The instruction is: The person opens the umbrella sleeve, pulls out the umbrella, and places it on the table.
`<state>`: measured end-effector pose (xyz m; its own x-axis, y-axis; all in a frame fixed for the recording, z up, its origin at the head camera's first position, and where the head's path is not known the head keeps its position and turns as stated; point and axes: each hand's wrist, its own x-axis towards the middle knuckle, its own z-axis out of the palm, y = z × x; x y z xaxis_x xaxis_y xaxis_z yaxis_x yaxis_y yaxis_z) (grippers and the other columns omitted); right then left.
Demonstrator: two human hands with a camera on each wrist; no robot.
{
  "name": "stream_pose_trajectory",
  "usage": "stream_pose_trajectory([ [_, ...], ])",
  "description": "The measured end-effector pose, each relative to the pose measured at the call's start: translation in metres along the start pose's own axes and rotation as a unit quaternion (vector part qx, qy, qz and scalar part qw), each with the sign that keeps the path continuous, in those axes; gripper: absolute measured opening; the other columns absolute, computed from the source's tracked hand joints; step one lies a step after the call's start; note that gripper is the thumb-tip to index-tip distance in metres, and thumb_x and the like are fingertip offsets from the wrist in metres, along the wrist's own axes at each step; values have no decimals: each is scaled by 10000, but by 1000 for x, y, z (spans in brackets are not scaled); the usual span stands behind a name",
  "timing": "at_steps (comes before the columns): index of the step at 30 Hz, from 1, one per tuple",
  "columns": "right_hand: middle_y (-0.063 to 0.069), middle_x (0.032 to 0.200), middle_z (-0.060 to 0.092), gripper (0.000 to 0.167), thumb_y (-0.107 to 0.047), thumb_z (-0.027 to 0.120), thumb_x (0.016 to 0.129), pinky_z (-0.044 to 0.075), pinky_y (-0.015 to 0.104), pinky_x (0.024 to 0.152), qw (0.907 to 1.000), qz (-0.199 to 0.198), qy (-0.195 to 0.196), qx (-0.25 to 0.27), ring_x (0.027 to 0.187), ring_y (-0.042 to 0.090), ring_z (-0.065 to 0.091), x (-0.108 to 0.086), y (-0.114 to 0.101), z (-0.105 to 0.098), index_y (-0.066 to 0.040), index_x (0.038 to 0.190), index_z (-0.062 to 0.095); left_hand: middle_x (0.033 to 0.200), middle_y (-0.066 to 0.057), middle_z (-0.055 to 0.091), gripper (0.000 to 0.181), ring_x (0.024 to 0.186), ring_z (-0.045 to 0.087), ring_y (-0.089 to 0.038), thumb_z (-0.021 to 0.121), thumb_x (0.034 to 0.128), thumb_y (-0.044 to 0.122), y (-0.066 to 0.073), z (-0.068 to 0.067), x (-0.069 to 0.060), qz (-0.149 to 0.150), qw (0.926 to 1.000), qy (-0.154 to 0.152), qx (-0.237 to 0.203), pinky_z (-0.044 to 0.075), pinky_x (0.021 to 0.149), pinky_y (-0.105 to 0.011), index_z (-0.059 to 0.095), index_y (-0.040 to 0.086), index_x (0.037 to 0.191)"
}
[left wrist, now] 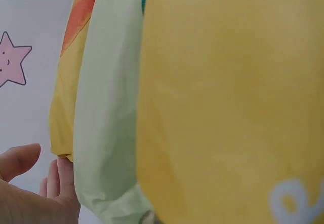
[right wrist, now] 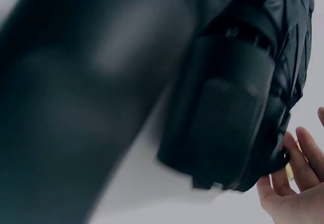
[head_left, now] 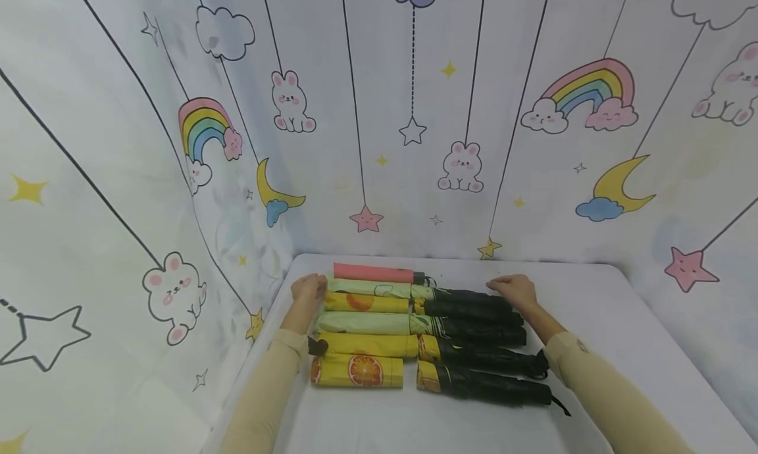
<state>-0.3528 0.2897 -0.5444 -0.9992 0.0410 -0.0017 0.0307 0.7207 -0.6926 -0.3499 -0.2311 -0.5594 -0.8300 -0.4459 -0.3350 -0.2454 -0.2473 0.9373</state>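
Observation:
Folded black umbrellas (head_left: 494, 383) lie in rows on the white table, their yellow or green printed ends facing left. Left of them are yellow sleeves (head_left: 364, 371) and light green sleeves (head_left: 362, 323). My left hand (head_left: 308, 287) is at the left ends of the back sleeves. In the left wrist view, its fingertips meet the bottom of a yellow sleeve (left wrist: 65, 107), thumb apart. At the right end of the back umbrellas is my right hand (head_left: 516, 289). Its extended fingers (right wrist: 299, 165) are by a black umbrella handle (right wrist: 223, 112); contact is hard to tell.
A pink umbrella (head_left: 374, 273) with a dark handle lies behind the rows. A thin black strap (head_left: 560, 404) trails from the front umbrella. White cloth (head_left: 414, 197) printed with rabbits, stars and rainbows surrounds the table (head_left: 592, 322) at the back and left.

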Motion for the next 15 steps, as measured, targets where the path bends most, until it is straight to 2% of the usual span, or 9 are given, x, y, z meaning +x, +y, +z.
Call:
stream_pose_trajectory([
  [4, 251, 1205, 726, 422, -339, 691, 982, 586, 504, 825, 9996, -255, 107, -61, 1089, 439, 671, 8, -14, 11, 34, 1160, 770, 1505, -221, 536, 551, 1299, 593, -345, 667, 953, -41, 5, 1, -1, 11, 9996, 8, -288, 544, 1073, -360, 513, -61, 1481],
  [8, 233, 1175, 742, 400, -325, 704, 971, 586, 485, 832, 9996, -267, 109, -64, 1080, 418, 683, 15, -27, 22, 35, 1126, 783, 1533, -231, 507, 547, 1339, 575, -351, 670, 957, -54, 9, 4, -3, 74, 9986, -130, -502, 528, 1094, -354, 506, -74, 1479],
  [12, 224, 1182, 742, 414, -342, 702, 974, 580, 503, 883, 9997, -203, 24, -106, 1115, 414, 672, 22, -42, 33, 28, 1141, 780, 1527, -226, 516, 568, 1365, 554, -344, 698, 937, -42, 13, 11, -2, 131, 9988, -161, -434, 514, 1111, -357, 516, -72, 1475],
  [14, 221, 1172, 747, 435, -349, 715, 974, 598, 487, 902, 9997, -102, -104, 206, 1108, 395, 692, 27, -49, 39, 36, 1169, 768, 1505, -224, 535, 567, 1352, 560, -340, 712, 925, -39, 14, 14, 1, 171, 9994, -37, -298, 520, 1108, -365, 531, -72, 1461],
  [15, 220, 1169, 749, 434, -343, 724, 974, 611, 465, 910, 9989, -65, -156, 430, 1106, 382, 702, 28, -53, 43, 38, 1177, 764, 1474, -217, 559, 551, 1284, 602, -319, 719, 922, -29, 15, 16, 3, 166, 9998, 55, -139, 522, 1106, -378, 551, -66, 1445],
])
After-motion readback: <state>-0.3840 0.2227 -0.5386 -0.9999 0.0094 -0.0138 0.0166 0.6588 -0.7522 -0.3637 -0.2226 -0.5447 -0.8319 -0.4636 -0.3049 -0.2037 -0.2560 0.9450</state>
